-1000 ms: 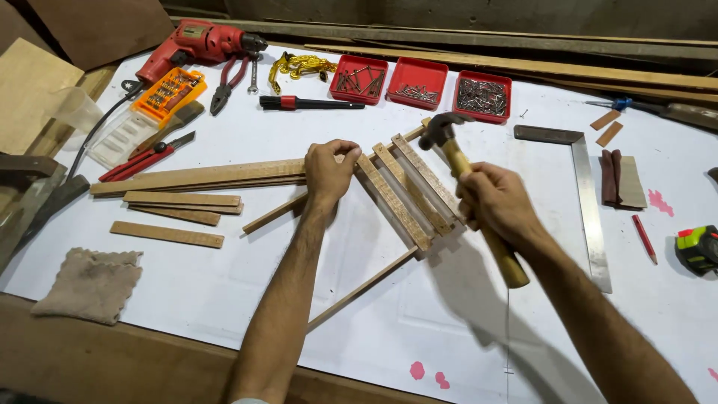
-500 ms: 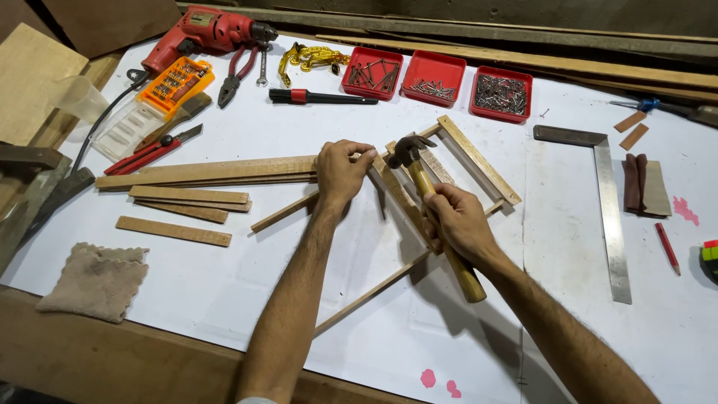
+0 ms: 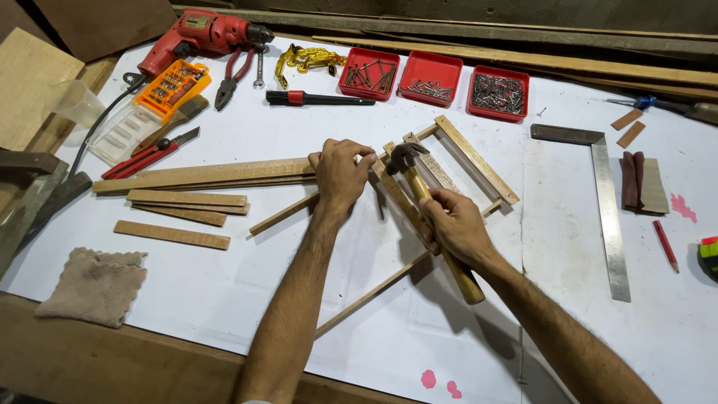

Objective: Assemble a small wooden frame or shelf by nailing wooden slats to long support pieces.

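My right hand [image 3: 454, 224] grips the wooden handle of a claw hammer [image 3: 407, 159], whose dark head sits low over the near slat of a small wooden slat frame [image 3: 474, 157] lying on the white bench top [image 3: 224, 284]. My left hand [image 3: 340, 173] is closed on the frame's left corner, fingers pinched just left of the hammer head; whether a nail is between them is hidden. Two long thin sticks [image 3: 283, 214] of the frame run out towards me under both forearms.
Loose wooden strips [image 3: 185, 199] lie at left, a grey rag [image 3: 93, 284] near the front edge. Behind are a red drill [image 3: 202, 34], pliers [image 3: 233, 75], an orange bit case [image 3: 168, 84], a black brush [image 3: 318, 98], three red trays of nails [image 3: 430, 75]. A steel square [image 3: 606, 202], red pencil [image 3: 666, 245] lie right.
The hammer came down from a raised swing at the right and its head now rests low by my left fingers. The view has shifted slightly right and up.
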